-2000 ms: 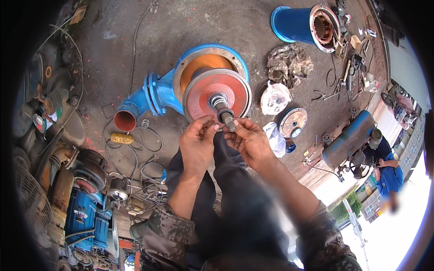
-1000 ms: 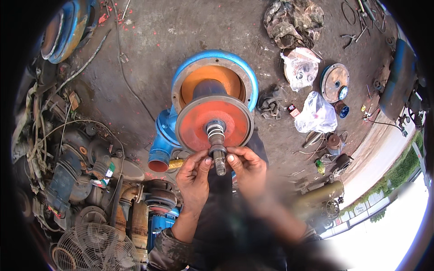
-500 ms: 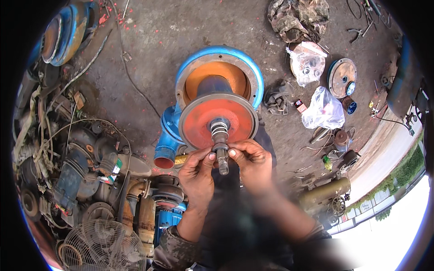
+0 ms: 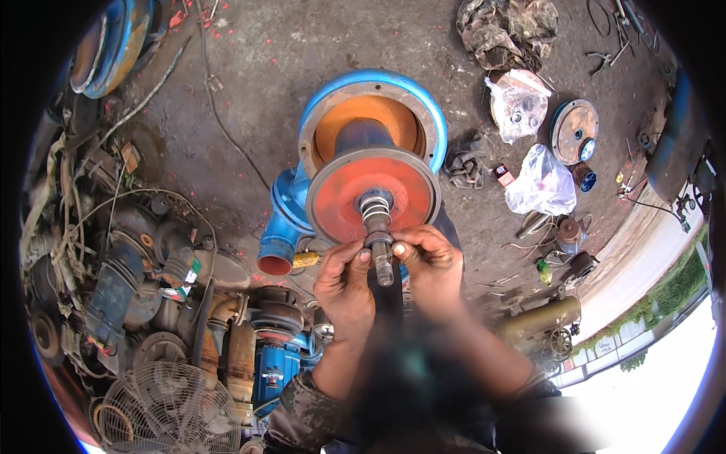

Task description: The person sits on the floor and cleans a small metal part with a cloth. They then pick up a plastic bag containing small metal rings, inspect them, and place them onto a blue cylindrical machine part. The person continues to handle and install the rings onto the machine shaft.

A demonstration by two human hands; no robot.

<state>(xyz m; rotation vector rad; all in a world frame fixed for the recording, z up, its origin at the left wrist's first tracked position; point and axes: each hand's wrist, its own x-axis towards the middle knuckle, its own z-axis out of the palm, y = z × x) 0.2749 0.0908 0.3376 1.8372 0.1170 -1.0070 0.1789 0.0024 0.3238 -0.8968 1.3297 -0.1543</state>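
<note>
A metal shaft (image 4: 383,271) points toward me from the center of a red-faced disc (image 4: 340,193) with a grey rim. A coil spring (image 4: 375,206) sits around the shaft close to the disc. Farther out on the shaft is a dark metal ring (image 4: 379,239). My left hand (image 4: 344,287) pinches this ring from the left with thumb and fingertips. From the right, my right hand (image 4: 431,265) grips the same ring in the same way. Behind the disc lies a blue pump casing (image 4: 439,125) with an orange inside, partly hidden by the disc.
Blue pipe outlet (image 4: 276,246) points down at the casing's left. Old pumps and fittings (image 4: 121,287) crowd the left side, with a wire fan guard (image 4: 166,412) at lower left. Plastic bag (image 4: 541,181), round flange (image 4: 567,132) and crumpled cloth (image 4: 507,30) lie on the right.
The disc, shaft and both hands appear slightly farther right and higher in the picture. Both hands keep their pinch on the ring, which sits at about the same spot along the shaft.
</note>
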